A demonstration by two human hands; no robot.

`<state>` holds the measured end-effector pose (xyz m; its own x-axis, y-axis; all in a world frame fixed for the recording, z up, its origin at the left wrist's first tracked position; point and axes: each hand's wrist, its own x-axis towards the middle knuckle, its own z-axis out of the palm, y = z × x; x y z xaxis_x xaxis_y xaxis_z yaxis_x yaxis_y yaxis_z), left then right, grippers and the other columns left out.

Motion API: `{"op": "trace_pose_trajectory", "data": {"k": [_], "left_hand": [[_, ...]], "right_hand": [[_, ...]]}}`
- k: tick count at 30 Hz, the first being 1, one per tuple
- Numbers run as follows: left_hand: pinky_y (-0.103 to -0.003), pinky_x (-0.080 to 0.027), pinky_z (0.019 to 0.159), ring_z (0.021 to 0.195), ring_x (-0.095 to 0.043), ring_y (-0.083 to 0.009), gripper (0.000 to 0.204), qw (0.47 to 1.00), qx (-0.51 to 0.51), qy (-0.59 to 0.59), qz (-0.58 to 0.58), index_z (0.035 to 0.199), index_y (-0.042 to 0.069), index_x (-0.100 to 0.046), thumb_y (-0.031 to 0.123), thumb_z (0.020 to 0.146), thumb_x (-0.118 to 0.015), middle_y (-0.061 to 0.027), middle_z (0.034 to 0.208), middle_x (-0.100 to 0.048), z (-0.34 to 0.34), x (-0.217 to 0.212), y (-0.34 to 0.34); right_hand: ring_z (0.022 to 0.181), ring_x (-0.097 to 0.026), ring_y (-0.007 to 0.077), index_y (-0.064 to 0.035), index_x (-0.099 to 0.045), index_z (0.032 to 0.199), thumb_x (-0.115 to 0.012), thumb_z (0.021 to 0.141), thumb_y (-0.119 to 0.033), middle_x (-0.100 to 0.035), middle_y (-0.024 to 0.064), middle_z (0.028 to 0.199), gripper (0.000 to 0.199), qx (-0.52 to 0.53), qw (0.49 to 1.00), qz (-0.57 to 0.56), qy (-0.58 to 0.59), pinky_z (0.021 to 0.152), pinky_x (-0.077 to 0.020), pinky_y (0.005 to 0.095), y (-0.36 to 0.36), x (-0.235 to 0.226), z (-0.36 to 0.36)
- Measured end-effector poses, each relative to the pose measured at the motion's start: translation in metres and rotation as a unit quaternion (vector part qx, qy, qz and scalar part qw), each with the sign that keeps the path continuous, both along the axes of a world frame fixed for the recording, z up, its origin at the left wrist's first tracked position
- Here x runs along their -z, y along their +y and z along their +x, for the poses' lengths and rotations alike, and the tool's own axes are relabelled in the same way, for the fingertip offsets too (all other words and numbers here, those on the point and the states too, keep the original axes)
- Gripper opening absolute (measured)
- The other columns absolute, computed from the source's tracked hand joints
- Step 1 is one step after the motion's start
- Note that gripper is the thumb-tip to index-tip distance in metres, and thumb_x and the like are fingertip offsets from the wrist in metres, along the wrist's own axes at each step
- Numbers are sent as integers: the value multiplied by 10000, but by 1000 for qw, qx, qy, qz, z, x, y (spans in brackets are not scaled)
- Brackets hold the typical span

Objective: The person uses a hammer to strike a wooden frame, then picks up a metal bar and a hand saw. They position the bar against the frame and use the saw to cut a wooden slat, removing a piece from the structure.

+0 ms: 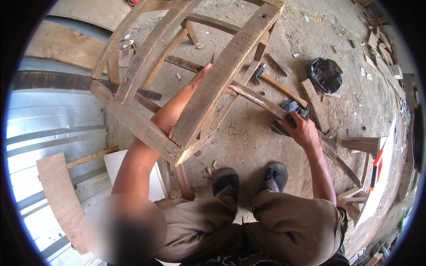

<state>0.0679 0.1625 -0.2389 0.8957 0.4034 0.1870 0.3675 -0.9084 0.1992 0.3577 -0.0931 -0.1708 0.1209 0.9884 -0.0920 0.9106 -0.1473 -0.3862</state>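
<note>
A worn wooden frame (230,66), like part of a chair, stands tilted in front of me with curved pieces on its left. My left arm passes between its pieces. My left hand (202,75) is mostly behind the thick beam; a few fingers show, with a thin dark pointed thing (212,58) sticking up beside them. What that hand grips is hidden. My right hand (301,129) is closed around a long, worn wooden slat (262,101), which slopes from the beam down to the right.
A hammer (284,88) lies on the dirt floor beside wood offcuts (315,104). Dark plastic (290,108) is bunched under the slat; a black bag (325,75) stands farther right. A red-and-black handle (376,170) lies at right. Curved boards (57,190) and metal sheeting are left.
</note>
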Motion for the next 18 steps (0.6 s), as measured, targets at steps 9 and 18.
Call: {"op": "trace_pose_trajectory", "data": {"k": [9,18], "left_hand": [[-399,-506,817,859,-567,-195,665,1000,-4,4,7,1024,84,-594,712,816,-521,-18,873,-530,-2,-7,-3],[-409,-539,804,911,-607,-203,628,987,-100,70,-105,1102,100,-601,664,827,-570,-21,962,-578,1,10,8]], "right_hand": [[793,-683,355,-90,-649,1023,-721,834,-450,-701,141,862,413,8,1000,-13,5,674,-554,425,2,-1,-1],[754,-690,359,-65,-645,1003,-745,834,-405,-695,166,782,393,6,1000,17,9,659,-548,423,0,-8,-3]]}}
